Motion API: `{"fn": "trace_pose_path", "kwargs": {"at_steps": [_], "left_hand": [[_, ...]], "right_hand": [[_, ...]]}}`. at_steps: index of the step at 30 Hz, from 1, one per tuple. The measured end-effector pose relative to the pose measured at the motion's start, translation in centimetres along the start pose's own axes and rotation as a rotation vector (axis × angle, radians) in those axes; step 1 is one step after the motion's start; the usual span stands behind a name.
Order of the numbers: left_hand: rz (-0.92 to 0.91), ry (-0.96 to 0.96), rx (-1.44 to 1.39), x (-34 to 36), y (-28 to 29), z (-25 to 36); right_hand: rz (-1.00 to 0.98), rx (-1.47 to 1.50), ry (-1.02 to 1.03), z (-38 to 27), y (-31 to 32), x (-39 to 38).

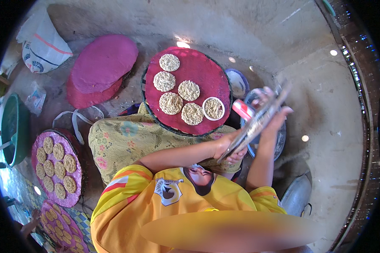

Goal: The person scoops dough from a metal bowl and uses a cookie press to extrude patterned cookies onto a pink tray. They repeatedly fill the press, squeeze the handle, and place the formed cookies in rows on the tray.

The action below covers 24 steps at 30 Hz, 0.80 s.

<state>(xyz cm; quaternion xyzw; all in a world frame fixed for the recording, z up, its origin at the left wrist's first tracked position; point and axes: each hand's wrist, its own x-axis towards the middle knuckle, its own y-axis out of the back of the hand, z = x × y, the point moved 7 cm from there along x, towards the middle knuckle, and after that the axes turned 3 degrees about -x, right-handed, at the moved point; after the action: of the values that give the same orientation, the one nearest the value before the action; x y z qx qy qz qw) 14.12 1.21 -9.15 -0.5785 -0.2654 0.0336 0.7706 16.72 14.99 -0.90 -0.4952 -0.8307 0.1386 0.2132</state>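
Both my hands are on a long, narrow tool [257,122] that looks like two grey-brown wooden bars laid together, tilted up to the right and partly blurred. My left hand [229,149] is closed round its lower end. Higher up, my right hand [278,120] grips it, its fingers smeared by motion. A red and white cylinder [242,109] shows beside the bars; whether it is joined to them I cannot tell. To the left, a round tray with red cloth [173,122] bears several coiled noodle-like dough discs [188,90]. A white ring [213,109] surrounds one disc.
Basins [278,145] stand under and beyond my hands, near the curved wall [325,105]. Pink round mats [103,63], a white sack [46,46] and a green tub [14,130] lie leftward. Two more disc-covered trays [67,202] sit lower left, beside another person's hand [29,225].
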Motion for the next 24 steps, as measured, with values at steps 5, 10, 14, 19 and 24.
{"fn": "trace_pose_path", "kwargs": {"at_steps": [5,10,14,19,24], "left_hand": [[0.580,-0.032,0.458,-3.6,4.5,-1.4],[0.992,-0.285,0.066,-15.9,5.1,-3.3],[1.099,-1.115,0.218,-22.3,2.5,-0.6],[1.256,-1.218,0.350,-22.1,-0.4,0.8],[1.550,-1.091,0.592,-26.8,-1.6,6.0]], "right_hand": [[0.334,-0.456,0.263,-5.4,0.2,-5.1],[0.533,-0.688,0.519,-9.2,1.8,-10.0],[0.676,-0.800,0.517,-8.7,4.5,-11.4],[0.585,-0.839,0.430,-5.6,6.4,-10.7],[0.453,-0.737,0.404,-4.8,7.0,-10.5]]}}
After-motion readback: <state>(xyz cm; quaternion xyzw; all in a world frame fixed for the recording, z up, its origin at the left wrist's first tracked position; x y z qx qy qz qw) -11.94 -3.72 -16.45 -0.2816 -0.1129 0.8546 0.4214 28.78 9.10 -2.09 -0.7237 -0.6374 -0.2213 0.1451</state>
